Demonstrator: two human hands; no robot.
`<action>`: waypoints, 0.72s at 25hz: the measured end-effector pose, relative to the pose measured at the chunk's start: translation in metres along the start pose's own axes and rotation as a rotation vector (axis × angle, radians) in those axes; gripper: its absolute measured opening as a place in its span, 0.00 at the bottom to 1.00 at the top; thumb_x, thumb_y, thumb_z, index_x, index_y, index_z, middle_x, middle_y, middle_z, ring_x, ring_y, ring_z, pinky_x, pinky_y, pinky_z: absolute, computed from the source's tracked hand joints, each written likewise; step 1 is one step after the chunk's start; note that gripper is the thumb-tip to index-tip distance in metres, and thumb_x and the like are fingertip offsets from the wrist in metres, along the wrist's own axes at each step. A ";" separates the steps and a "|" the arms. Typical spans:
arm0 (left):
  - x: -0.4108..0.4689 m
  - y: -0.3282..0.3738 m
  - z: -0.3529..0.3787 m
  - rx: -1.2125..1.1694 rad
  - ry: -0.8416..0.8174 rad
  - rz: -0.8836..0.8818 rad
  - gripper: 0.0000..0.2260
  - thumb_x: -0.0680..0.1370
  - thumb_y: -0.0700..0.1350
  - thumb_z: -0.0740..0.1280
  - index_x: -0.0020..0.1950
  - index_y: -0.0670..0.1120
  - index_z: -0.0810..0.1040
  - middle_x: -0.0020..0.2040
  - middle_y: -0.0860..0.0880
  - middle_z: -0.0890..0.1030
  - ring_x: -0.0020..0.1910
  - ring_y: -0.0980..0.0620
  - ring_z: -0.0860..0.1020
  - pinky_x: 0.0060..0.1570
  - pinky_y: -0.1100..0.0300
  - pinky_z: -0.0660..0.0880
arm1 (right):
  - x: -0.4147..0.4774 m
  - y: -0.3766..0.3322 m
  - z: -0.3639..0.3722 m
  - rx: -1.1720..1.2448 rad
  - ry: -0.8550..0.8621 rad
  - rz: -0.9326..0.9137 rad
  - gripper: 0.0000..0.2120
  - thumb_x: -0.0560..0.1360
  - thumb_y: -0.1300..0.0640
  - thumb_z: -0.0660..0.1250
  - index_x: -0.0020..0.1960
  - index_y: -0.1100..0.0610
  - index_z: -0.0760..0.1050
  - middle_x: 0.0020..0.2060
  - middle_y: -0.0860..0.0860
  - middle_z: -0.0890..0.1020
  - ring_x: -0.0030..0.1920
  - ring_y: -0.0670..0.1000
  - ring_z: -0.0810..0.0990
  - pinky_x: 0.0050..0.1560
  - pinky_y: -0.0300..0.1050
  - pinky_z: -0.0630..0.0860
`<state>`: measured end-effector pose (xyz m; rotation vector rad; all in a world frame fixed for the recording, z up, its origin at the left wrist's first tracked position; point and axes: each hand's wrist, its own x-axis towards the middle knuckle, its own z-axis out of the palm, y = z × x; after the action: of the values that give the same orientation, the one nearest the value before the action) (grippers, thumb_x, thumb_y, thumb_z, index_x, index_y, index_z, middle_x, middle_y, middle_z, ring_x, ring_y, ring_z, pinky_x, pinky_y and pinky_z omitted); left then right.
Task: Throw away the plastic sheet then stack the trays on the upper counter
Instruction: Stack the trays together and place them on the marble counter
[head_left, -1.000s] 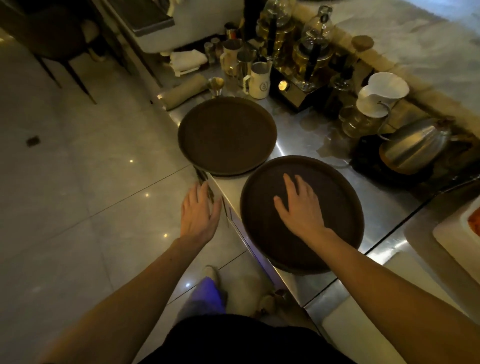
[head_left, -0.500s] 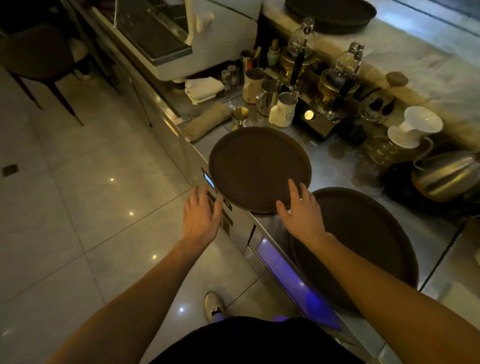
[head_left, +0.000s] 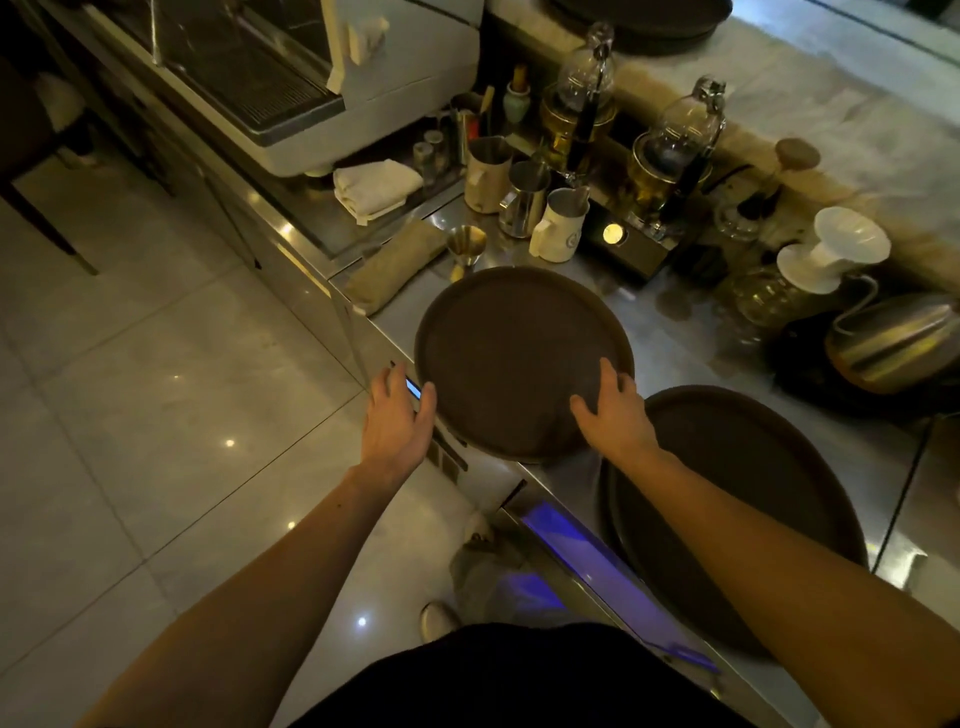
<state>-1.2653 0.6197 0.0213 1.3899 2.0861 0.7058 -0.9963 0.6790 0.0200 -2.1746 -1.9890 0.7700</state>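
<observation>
Right hand (head_left: 615, 418): fingers spread wide, lying flat on the lower right rim of the far tray (head_left: 511, 358), centre frame. Left hand (head_left: 397, 418): fingers loosely open, thumb touching that tray's left edge; nothing gripped. Near tray (head_left: 753, 499) lies lower right, just beside the first, partly under the right forearm. Both on the steel counter (head_left: 670, 338). Another dark tray (head_left: 649, 21) sits on the upper counter (head_left: 810, 98), top of frame.

Table's (head_left: 670, 353) front edge lay open to the floor (head_left: 156, 415). Pitchers (head_left: 524, 202), jigger (head_left: 466, 248) and rolled cloth (head_left: 395, 265) crowded the far tray's (head_left: 519, 358) back rim; the near tray (head_left: 737, 499) blocked its right.
</observation>
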 end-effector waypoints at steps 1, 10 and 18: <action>0.010 0.001 0.001 -0.004 -0.008 -0.003 0.26 0.81 0.55 0.55 0.76 0.43 0.59 0.75 0.41 0.62 0.73 0.41 0.63 0.68 0.47 0.64 | 0.009 0.002 0.000 0.013 -0.011 0.031 0.35 0.77 0.41 0.59 0.77 0.48 0.47 0.74 0.61 0.58 0.70 0.64 0.65 0.64 0.62 0.70; 0.104 0.017 0.019 0.022 -0.168 -0.122 0.27 0.80 0.52 0.59 0.75 0.41 0.59 0.72 0.37 0.64 0.70 0.37 0.66 0.66 0.45 0.66 | 0.078 0.027 -0.011 0.169 -0.033 0.217 0.35 0.76 0.45 0.63 0.76 0.49 0.49 0.69 0.62 0.64 0.65 0.66 0.70 0.61 0.64 0.73; 0.140 0.010 0.027 0.085 -0.310 -0.239 0.21 0.80 0.50 0.60 0.66 0.37 0.67 0.62 0.36 0.74 0.59 0.37 0.75 0.58 0.43 0.74 | 0.088 0.033 -0.005 0.247 -0.012 0.392 0.24 0.77 0.57 0.64 0.69 0.64 0.62 0.60 0.64 0.74 0.58 0.63 0.76 0.56 0.54 0.74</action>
<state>-1.2862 0.7572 -0.0115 1.1802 2.0045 0.2863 -0.9626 0.7593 -0.0143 -2.4316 -1.3919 1.0136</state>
